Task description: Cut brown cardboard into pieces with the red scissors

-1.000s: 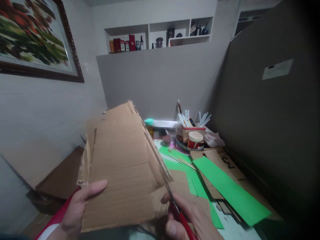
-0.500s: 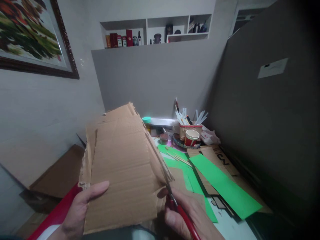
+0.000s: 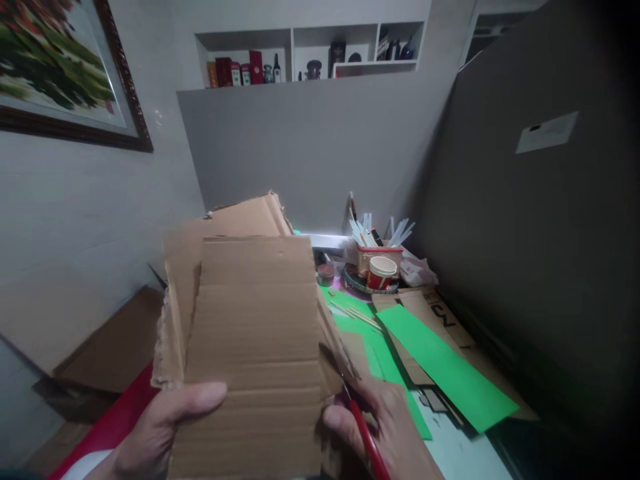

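A flat rectangular piece of brown cardboard (image 3: 255,333) lies over a larger folded cardboard sheet (image 3: 245,217) with torn edges. My left hand (image 3: 165,420) grips them at the lower left, its thumb on top of the front piece and its other fingers hidden behind. At the right edge of the cardboard, my right hand (image 3: 380,413) is closed round red-handled scissors (image 3: 365,433). Their blades point up and left at the cardboard's right side, with the tips partly hidden.
Green sheets (image 3: 445,367), thin sticks (image 3: 356,315) and flat cardboard (image 3: 450,320) lie on the white table (image 3: 455,440). Behind stand a red-and-white cup (image 3: 381,273) and a box of white strips (image 3: 367,257). A grey panel (image 3: 525,220) rises at the right.
The front cardboard piece has turned more upright and shifted toward the camera, showing more of the sheet behind it. My right hand and the scissors have moved slightly right.
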Tool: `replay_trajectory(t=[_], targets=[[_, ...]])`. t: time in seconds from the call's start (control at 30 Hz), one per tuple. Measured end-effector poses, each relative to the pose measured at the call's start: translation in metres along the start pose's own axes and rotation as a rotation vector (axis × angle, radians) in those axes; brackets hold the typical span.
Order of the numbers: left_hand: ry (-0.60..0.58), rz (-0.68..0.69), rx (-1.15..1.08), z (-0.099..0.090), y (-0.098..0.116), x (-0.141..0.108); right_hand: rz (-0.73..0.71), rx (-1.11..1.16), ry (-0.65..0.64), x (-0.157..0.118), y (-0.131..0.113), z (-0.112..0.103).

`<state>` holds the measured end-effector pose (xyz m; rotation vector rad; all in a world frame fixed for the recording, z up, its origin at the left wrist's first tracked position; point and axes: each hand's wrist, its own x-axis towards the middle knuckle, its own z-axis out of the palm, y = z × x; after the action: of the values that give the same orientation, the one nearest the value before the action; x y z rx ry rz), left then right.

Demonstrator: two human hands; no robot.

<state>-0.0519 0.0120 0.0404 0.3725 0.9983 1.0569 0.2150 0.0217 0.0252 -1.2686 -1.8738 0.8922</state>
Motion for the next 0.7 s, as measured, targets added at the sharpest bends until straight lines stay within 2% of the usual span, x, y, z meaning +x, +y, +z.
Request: replay_trajectory(t=[0.1, 0.33, 0.47, 0.6, 0.7], targets=[[-0.047, -0.045, 0.074, -0.001, 0.001, 0.003, -0.010, -0.055, 0.016, 0.004, 0.008, 0.005], [0.010, -0.023, 0.177, 0.008, 0.007, 0.008, 0.045, -0.196, 0.087, 0.006, 0.021, 0.020], [0.033, -0.008, 0.188, 0.005, 0.008, 0.011, 0.065, -0.181, 0.114, 0.008, 0.022, 0.027], [0.089, 0.067, 0.281, 0.000, 0.011, 0.013, 0.059, -0.133, 0.153, 0.013, 0.027, 0.035], [0.036, 0.036, 0.259, 0.002, 0.010, 0.016, 0.049, -0.101, 0.161, 0.015, 0.032, 0.039]])
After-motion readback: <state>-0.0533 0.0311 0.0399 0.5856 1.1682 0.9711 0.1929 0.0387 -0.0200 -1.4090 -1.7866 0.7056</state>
